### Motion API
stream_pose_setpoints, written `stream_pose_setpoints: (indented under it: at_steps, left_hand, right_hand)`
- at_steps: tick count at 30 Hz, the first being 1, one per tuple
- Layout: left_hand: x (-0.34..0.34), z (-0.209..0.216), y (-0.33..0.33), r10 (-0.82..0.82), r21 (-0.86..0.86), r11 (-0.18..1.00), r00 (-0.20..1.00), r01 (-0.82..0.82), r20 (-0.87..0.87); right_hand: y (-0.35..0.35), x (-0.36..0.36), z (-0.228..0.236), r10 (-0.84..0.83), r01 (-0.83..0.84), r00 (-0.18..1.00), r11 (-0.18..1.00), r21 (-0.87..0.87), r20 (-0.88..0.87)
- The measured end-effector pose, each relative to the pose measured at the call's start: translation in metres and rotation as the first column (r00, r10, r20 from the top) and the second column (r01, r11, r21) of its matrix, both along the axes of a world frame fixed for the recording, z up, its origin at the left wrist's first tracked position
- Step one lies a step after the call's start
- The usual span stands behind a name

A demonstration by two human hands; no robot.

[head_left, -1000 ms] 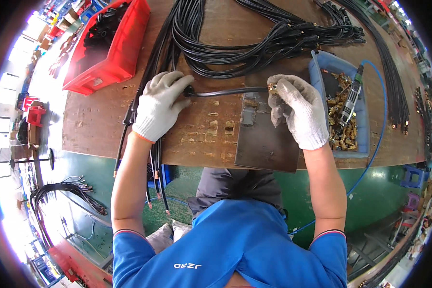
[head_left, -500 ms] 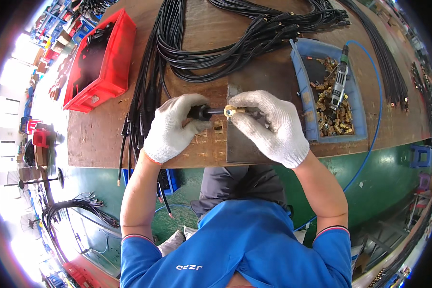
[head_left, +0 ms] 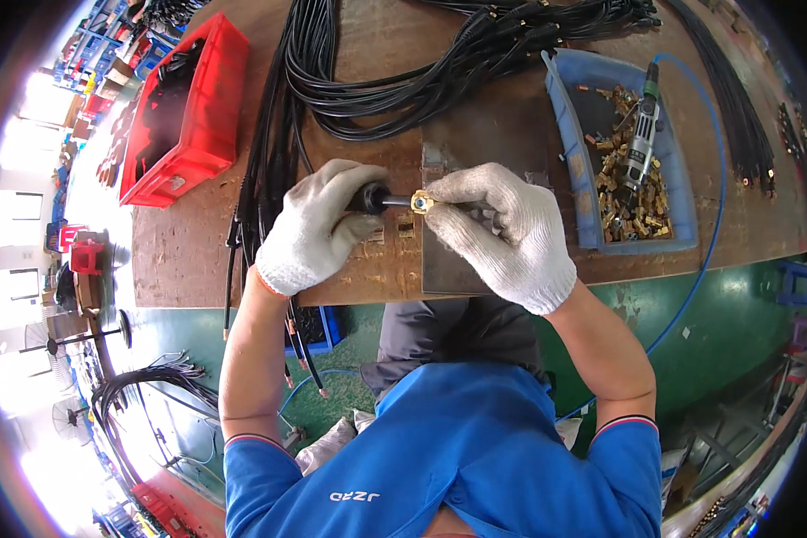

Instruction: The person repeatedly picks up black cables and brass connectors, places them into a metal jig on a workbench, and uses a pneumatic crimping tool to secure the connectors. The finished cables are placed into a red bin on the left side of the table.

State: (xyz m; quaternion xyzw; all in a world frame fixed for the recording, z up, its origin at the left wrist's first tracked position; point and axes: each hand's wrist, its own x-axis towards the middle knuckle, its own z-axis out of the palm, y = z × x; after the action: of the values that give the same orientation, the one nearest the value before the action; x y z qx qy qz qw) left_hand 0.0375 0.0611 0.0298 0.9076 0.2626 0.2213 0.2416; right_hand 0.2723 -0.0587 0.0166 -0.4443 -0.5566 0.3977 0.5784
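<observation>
Right fingers (head_left: 462,186) pinch a brass fitting (head_left: 420,203) (just right of the left fingers (head_left: 354,175), gripping a black sleeve (head_left: 369,197)); a slack pinch could drop it.

Brown worktable (head_left: 184,264): red bin (head_left: 215,125) left, black cable bundles (head_left: 377,112) toward back, dark plate (head_left: 448,269) mid-front, blue bin (head_left: 681,206) right.

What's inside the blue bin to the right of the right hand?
Inside the blue bin are loose brass fittings, with a silver air tool lying over some, its blue hose leading out. Anything beneath the tool and upper fittings is covered.
</observation>
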Motion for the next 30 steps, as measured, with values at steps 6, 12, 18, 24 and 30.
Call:
stream_pose_setpoints:
  at_steps: [6,12,18,24,30]
  left_hand:
    - [0.005,0.006,-0.013,0.048,-0.049,0.998,0.999,-0.048,-0.013]
    - [0.009,0.004,-0.022,0.041,0.062,0.997,0.999,-0.042,0.025]
    - [0.009,-0.001,-0.023,0.026,0.185,0.982,0.999,-0.032,0.034]
    - [0.009,-0.003,-0.024,0.035,0.148,0.989,0.997,-0.025,-0.064]
    - [0.012,-0.002,-0.029,0.070,0.307,0.951,0.985,-0.018,-0.160]
  right_hand:
    - [0.000,-0.004,0.002,-0.023,0.016,0.996,0.997,0.078,0.087]
    - [0.000,-0.010,0.001,0.036,-0.037,0.999,0.999,0.020,0.028]
    - [0.000,-0.012,-0.004,0.024,-0.024,0.999,0.999,-0.023,0.023]
    - [0.004,-0.009,-0.009,-0.056,0.005,0.964,0.982,0.191,0.261]
    - [0.013,-0.007,-0.014,-0.085,-0.023,0.912,0.966,0.257,0.401]
